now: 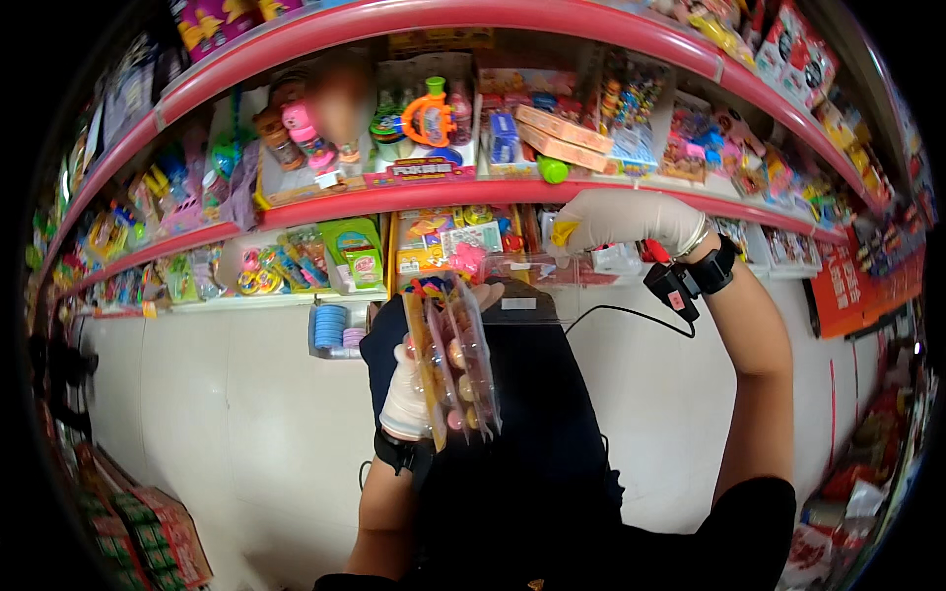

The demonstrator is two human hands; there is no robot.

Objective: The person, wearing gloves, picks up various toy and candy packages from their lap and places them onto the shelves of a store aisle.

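My left hand (406,399), in a white glove, grips several clear blister packs (458,369) stood on edge in front of my dark clothing. Small round pieces in pink, tan and yellow show through their plastic. My gloved right hand (628,220) reaches to the lower shelf, its fingers bent downward. A yellow patch (565,233) shows at those fingers; whether it is a held item is unclear. Just below the fingertips lies a clear plastic package (528,284) with a white label. I cannot tell whether the right hand grips it.
A red-edged shelf (443,193) crosses in front, with an orange toy (429,118) and long boxes (563,139) on it. Green packets (355,251) sit on the lower shelf. Below it stands a bin of blue discs (330,326). A black cable (628,309) hangs by my right wrist.
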